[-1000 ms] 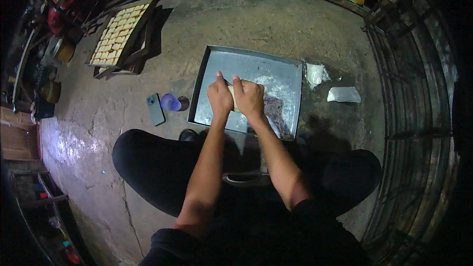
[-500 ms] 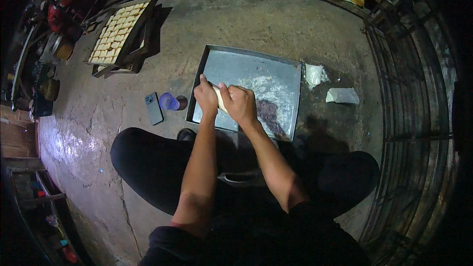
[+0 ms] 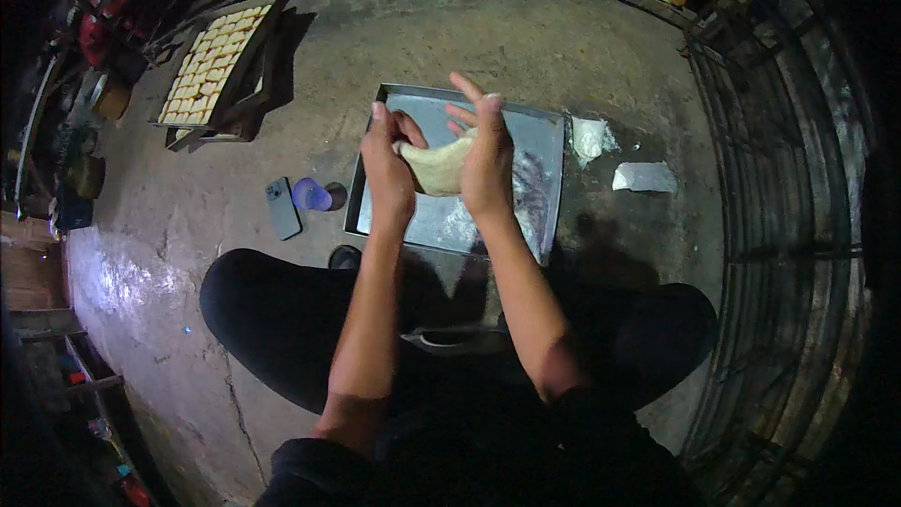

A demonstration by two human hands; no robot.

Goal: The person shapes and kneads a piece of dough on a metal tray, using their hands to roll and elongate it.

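Note:
A pale piece of dough (image 3: 436,171) is stretched between my two hands above a shallow metal tray (image 3: 422,108). My left hand (image 3: 387,164) grips its left end, thumb up and fingers curled behind. At the other end, my right hand (image 3: 488,164) holds the dough against its palm, with its fingertips spread apart. The dough sags a little in the middle. White flour lies on the tray's bottom, along with a dark smudged patch toward the right, partly hidden by my right hand.
Right of the tray are an opened bag of white powder (image 3: 589,139) and a white packet (image 3: 645,176). To its left lie a phone (image 3: 282,207) and a purple cup (image 3: 311,194). A tray of dough pieces (image 3: 211,66) stands far left; dark racks (image 3: 779,253) line the right.
My hands have come apart and risen a little, drawing the dough out between them. The fingers of my right hand have opened from a closed grip. The view has shifted slightly.

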